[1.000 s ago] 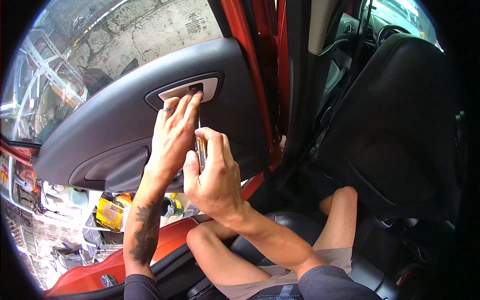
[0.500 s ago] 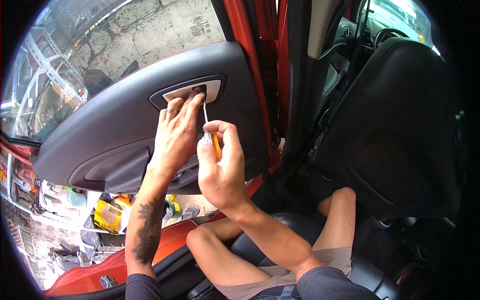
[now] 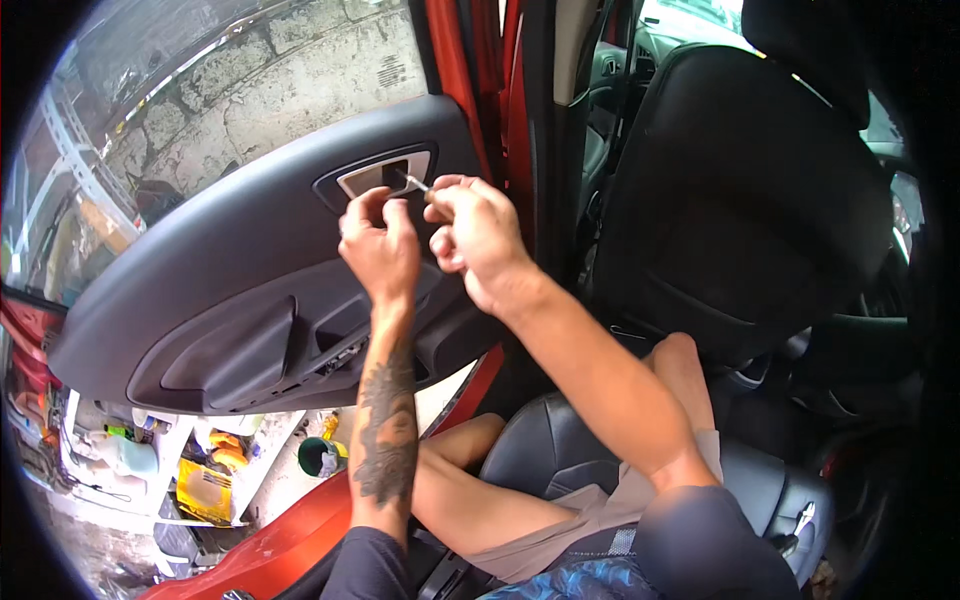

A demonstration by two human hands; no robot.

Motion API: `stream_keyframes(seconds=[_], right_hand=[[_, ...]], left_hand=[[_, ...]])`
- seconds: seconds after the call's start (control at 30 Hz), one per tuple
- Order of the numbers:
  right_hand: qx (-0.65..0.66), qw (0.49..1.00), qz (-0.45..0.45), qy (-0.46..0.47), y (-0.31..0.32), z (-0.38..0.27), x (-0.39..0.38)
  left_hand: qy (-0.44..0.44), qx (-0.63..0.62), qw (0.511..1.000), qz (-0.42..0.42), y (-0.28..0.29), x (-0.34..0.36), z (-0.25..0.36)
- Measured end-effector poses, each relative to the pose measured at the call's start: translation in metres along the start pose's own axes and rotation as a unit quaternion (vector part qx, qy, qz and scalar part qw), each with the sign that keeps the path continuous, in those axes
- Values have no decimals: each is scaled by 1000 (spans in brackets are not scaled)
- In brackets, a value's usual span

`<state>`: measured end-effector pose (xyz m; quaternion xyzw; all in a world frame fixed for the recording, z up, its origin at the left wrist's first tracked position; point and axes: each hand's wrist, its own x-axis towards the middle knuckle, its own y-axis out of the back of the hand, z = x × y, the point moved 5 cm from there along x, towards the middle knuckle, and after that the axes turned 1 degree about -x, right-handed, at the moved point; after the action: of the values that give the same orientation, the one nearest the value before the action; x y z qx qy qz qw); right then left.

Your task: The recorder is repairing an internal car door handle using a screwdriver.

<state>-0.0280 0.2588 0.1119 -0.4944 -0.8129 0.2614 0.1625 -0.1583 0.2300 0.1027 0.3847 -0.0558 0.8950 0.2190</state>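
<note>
In front of me is a dark grey car door panel [image 3: 250, 220] with an inside door handle surround [image 3: 418, 165], silver-framed with a dark recess. My right hand [image 3: 485, 235] is closed round a screwdriver [image 3: 417, 184]. Its metal shaft points left and up, its tip at the recess; most of its handle is hidden by my fingers. Just below the surround, my left hand [image 3: 383, 245] has loosely bent fingers, thumb and forefinger apart, with nothing visible between them. The fingertips are close to the silver frame's lower edge; whether they touch it I cannot tell.
A black front seat back [image 3: 740, 200] rises on the right. Lower on the door panel is an armrest with a pull recess [image 3: 345, 325]. Beyond the door's lower edge, a yellow packet [image 3: 204, 490] and a dark green bucket [image 3: 318, 457] stand outside among clutter.
My left hand has come down out of the handle recess. My right hand has risen, tilting the screwdriver from nearly upright to slanting leftward. The whole view has also shifted.
</note>
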Motion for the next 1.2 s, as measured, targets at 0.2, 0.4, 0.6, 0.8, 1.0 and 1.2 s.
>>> stream_keyframes(seconds=[0.2,0.4,0.6,0.8,1.0,1.2], right_hand=[[-17,1000,-14,5,-13,2,-7],[5,1000,-19,-18,-11,-2,-2],[-283,953,-52,92,-8,-23,-4],[-754,537,0,378,-15,-25,-32],[-707,627,10,328,-12,-24,-22],[-658,683,14,316,-12,-19,-22]], left_hand=[[420,-601,648,-207,-45,-24,-16],[403,-668,591,-207,-67,-12,-19],[449,-657,570,-205,-78,-13,-35],[471,-646,591,-111,-77,-18,-34],[425,-703,544,-171,-80,-18,-38],[440,-689,551,-166,-82,-14,-47]])
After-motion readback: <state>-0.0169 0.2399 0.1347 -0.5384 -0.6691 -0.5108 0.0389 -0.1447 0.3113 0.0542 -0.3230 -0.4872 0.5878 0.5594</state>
